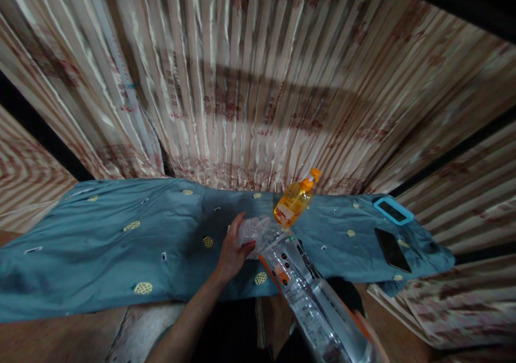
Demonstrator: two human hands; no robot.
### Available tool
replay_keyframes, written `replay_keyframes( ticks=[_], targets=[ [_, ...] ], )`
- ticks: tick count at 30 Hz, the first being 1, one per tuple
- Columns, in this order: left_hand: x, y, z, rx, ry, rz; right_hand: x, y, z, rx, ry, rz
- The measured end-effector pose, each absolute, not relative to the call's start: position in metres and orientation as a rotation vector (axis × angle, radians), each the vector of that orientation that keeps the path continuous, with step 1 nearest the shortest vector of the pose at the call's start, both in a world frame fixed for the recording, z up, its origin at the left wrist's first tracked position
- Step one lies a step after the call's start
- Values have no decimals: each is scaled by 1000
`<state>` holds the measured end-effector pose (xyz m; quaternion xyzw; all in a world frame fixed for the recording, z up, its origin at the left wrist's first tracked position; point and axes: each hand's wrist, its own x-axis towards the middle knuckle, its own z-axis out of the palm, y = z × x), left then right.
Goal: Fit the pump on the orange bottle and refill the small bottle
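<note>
My left hand (233, 251) is closed around a crumpled clear plastic piece (250, 229) at the open-looking end of a long package. A bit of pink shows by its fingers. The long clear plastic package (300, 282), with orange edges and black print, slants down to the lower right. My right hand (371, 335) grips its lower side, mostly hidden behind it. Just beyond the package's upper end is a pump bottle (291, 204) of yellow-orange liquid with an orange pump head. Whether the crumpled plastic joins the package I cannot tell.
A teal cloth with pineapple prints (100, 255) covers the low table. On its right side lie a dark phone (392, 250) and a blue-framed device (393, 211). Pleated patterned curtains (242, 94) hang behind, with dark poles (44, 126) at the sides.
</note>
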<state>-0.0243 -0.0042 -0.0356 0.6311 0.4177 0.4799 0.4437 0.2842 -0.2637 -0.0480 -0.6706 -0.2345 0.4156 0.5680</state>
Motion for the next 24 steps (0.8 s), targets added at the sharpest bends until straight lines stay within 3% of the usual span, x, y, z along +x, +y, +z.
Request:
replay_keyframes(
  ticks=[5, 9, 17, 24],
  targets=[
    [-26, -2, -36, 1671, 979, 1201, 250, -262, -37, -1505, -332, 830],
    [-27, -1, -37, 1683, 982, 1204, 255, -261, -36, -1540, -370, 1020],
    [-24, 1, -39, 1687, 1010, 1227, 253, -272, -54, -1498, -389, 998],
    [-22, 2, -39, 1694, 1040, 1207, 181, -263, -1, -1458, -399, 631]
  ],
)
